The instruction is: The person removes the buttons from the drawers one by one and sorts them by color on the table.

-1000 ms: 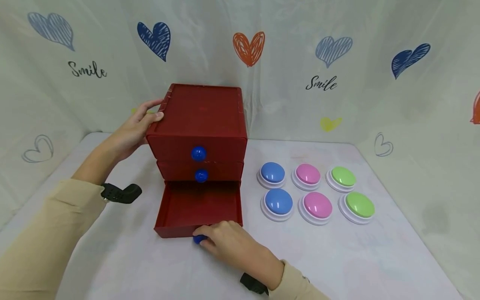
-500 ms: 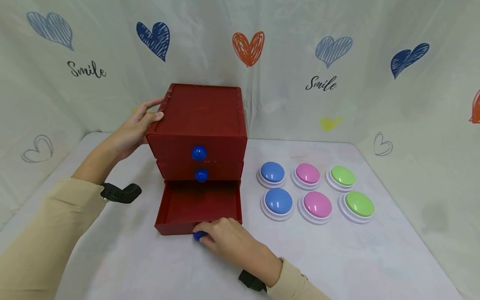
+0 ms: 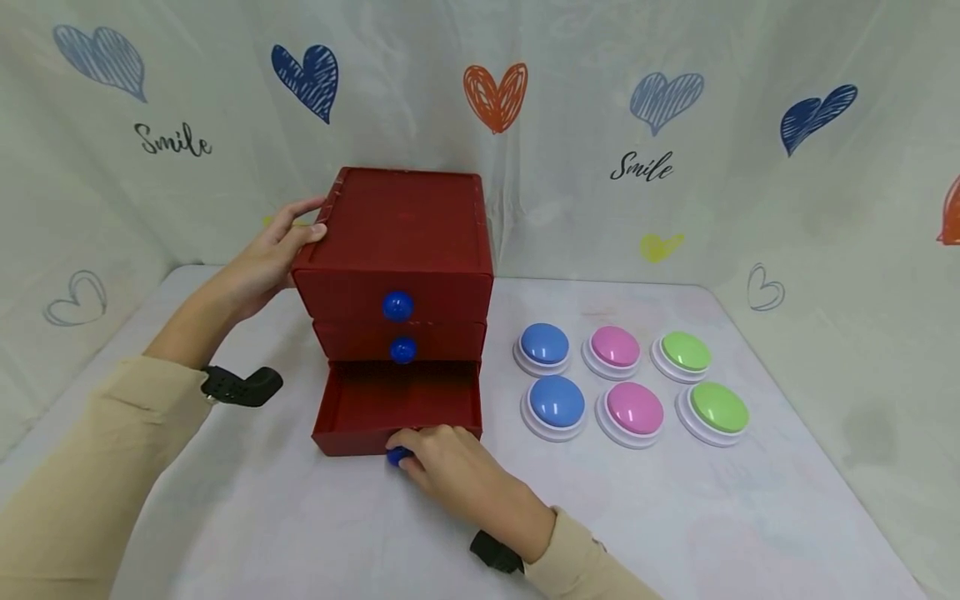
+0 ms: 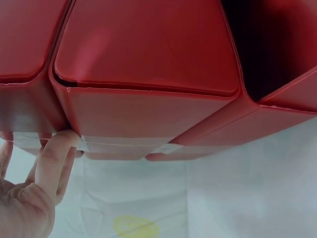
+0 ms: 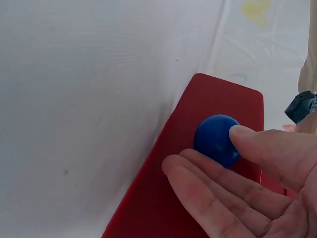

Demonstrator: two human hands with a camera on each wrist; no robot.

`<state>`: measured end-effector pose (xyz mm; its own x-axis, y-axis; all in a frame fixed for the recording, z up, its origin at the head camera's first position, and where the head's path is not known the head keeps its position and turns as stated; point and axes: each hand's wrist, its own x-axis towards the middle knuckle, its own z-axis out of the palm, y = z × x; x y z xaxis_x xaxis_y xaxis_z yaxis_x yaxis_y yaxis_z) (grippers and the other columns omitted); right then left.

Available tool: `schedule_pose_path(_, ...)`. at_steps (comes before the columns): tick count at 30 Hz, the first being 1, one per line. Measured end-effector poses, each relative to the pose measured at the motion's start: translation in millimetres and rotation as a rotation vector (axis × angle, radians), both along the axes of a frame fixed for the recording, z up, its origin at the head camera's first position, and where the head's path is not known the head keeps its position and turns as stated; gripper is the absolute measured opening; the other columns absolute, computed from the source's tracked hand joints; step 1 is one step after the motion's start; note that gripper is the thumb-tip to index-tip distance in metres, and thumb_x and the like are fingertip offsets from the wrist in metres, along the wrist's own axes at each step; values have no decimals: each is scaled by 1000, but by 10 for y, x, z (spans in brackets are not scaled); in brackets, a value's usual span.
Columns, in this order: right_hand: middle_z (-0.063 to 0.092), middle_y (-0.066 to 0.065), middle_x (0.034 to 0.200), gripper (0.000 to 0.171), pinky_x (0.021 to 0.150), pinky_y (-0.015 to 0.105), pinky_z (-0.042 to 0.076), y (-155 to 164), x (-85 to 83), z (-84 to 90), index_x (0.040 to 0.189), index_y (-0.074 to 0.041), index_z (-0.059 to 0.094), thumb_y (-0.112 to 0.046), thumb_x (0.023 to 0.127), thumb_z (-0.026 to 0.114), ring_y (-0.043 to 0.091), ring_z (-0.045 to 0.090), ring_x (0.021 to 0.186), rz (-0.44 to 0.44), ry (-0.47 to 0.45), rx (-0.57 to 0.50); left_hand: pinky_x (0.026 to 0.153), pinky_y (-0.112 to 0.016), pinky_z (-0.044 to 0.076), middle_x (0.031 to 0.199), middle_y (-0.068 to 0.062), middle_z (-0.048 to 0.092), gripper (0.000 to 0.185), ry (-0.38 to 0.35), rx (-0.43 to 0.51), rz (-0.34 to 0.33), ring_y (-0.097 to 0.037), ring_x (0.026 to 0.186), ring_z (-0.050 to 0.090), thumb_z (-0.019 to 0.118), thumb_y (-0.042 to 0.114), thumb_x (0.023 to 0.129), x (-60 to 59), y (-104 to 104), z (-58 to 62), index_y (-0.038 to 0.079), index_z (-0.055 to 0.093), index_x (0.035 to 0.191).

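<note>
A red cabinet (image 3: 405, 221) with three stacked drawers stands left of centre in the head view. Its bottom drawer (image 3: 349, 443) is pulled partway out, with a bare inside; the two drawers above are closed. My right hand (image 3: 459, 471) pinches the blue round knob (image 5: 215, 139) of that bottom drawer between thumb and fingers. My left hand (image 3: 262, 265) rests against the cabinet's upper left side, its thumb at the top edge. In the left wrist view its fingers (image 4: 51, 161) touch the side wall near a strip of clear tape.
Several dome push buttons on white bases stand in two rows right of the cabinet: blue (image 3: 557, 402), pink (image 3: 635, 409) and green (image 3: 719, 408). A white cloth (image 3: 675, 517) covers the table. Behind it hangs a pale curtain (image 3: 570, 225) printed with hearts.
The bottom drawer has slid a short way inward, toward the cabinet, with my right hand on its knob. My left hand has stayed in place.
</note>
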<state>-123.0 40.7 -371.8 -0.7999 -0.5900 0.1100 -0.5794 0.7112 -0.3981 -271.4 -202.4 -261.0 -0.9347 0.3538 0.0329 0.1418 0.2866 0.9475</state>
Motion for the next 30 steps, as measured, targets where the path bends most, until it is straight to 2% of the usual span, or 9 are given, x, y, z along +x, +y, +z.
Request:
schedule_pose_path(11,70,-1,97,22,73,15,50,-40,-113,-43,112,-13,64,-14,89,62,5,65,83,-31,110,-15,74,-24,50,122,5,45,54,-7,17,8,-1,88,61,38,43,98,2,2,-2,32,15,146)
schedule_pose_path(22,68,5,95,23,67,16,51,-79,-236,-63,112,-10,62,-12,89,62,12,65,80,-86,140,-31,75,-25,50,124,4,45,56,-3,-9,23,-1,88,61,37,46,97,9,-10,-12,33,13,146)
schedule_pose_path(30,66,7,94,24,70,20,53,-104,-371,-79,113,-10,61,-10,89,62,15,64,82,-125,179,-25,76,-25,49,123,4,46,55,8,-5,21,-1,90,60,37,45,98,9,4,-20,32,14,146)
